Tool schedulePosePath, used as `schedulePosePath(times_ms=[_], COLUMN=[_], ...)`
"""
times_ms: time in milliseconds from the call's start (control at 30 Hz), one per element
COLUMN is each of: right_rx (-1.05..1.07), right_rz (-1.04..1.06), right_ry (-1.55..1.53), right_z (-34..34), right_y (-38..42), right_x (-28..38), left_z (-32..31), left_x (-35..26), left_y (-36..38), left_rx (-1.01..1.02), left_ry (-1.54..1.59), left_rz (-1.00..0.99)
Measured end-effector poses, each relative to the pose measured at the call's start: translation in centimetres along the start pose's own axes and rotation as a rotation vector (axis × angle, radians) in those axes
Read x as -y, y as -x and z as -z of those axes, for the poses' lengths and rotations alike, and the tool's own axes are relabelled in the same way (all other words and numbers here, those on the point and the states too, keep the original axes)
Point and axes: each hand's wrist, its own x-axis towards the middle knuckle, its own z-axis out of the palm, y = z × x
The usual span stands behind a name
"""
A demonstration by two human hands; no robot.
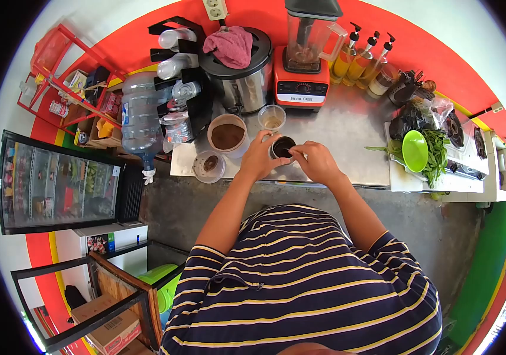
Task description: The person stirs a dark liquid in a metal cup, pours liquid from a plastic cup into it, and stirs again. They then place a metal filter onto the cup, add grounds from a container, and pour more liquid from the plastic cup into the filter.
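Observation:
My left hand (258, 156) is wrapped around the side of a small round cup (282, 146) with dark contents. Above the cup's right rim, the fingers of my right hand (317, 160) are pinched together; whatever they hold is too small to make out. Left of the cup stands a tub of brown powder (227, 136). In front of that tub lies a translucent lid (208, 167) with brown powder on it. A clear plastic cup (272, 119) with something tan at its bottom stands just behind my left hand.
Along the back of the steel counter (347, 157) stand a metal drink dispenser (244, 83), a red blender (302, 89) and several pump bottles (356, 62). At right, a green bowl (415, 151) rests on leafy greens (437, 155). A water jug (141, 112) hangs inverted at left.

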Motion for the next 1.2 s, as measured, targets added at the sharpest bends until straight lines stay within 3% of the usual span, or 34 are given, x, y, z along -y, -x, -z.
schedulePosePath(times_ms=[67, 233, 300, 433, 600, 667, 933, 1000, 1100, 1200], right_rx=[-0.062, -0.213, -0.347, -0.307, -0.369, -0.223, -0.349, -0.411, -0.381, -0.325], right_rz=[-0.041, -0.181, -0.346, -0.492, -0.375, -0.276, -0.374, -0.526, -0.388, -0.441], right_ry=[-0.076, -0.205, -0.301, -0.361, -0.329, -0.205, -0.170, -0.296, -0.106, -0.303], right_z=[-0.6, -1.8, -3.0, -4.1, -4.6, -2.4, -3.2, -4.7, -5.3, -4.9], right_y=[-0.6, -0.1, 0.7, 1.2, 1.7, 1.7, 0.4, 0.7, 1.5, 2.1], right_x=[-0.4, -1.0, -1.3, 0.1, 1.1, 2.2, 1.9, 2.6, 2.9, 2.8], left_z=[0.6, 0.9, 1.0, 0.6, 0.8, -0.3, -0.3, -0.4, -0.1, -0.6], left_x=[-0.5, 0.1, 0.3, 0.9, 1.1, 2.3, 1.9, 2.3, 2.5, 2.7], left_y=[0.0, -0.2, -0.4, -0.4, -0.5, -0.6, -0.4, -0.6, -0.6, -0.6], left_rx=[0.082, 0.121, 0.126, 0.123, 0.182, 0.098, 0.111, 0.143, 0.150, 0.089], left_ry=[0.047, 0.055, 0.075, 0.160, 0.236, 0.279, 0.392, 0.383, 0.381, 0.346], left_rz=[0.079, 0.055, 0.035, 0.030, 0.051, -0.048, -0.009, 0.003, -0.025, -0.077])
